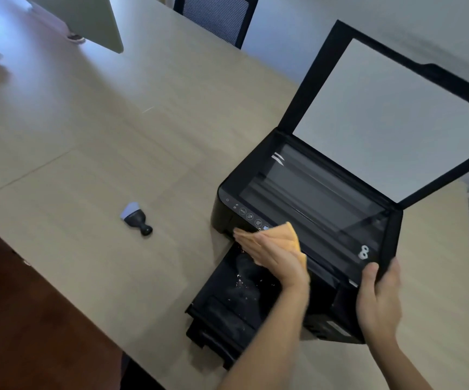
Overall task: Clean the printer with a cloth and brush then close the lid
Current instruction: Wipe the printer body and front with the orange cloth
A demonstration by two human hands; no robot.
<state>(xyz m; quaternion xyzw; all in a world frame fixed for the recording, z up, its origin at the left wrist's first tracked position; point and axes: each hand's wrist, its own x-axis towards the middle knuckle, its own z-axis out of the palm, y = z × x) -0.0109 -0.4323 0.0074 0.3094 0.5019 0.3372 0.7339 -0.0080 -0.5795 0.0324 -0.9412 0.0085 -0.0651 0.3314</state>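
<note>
While the left hand (267, 253) presses flat on the orange cloth (289, 237) at the front edge of the printer (306, 209) on the tabletop (92, 153), the right hand (379, 296) grips the printer's near corner, so wiping seems under way. Next comes the brush (137, 218), lying well apart to the left, then the raised lid (390, 114). Most of the cloth is hidden under the blurred hand.

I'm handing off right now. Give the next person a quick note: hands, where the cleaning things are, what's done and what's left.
Left hand: flat on the orange cloth, pressing it on the printer front edge by the control buttons.
Right hand: gripping the printer's near right corner, steadying it.
Brush: lying on the table, left of the printer, untouched now.
Lid: up, scanner glass exposed.
Output tray: pulled out, pale specks on it.
Done: cannot tell how much has been wiped.
Left: finish wiping, brush the specks off, close the lid.
</note>
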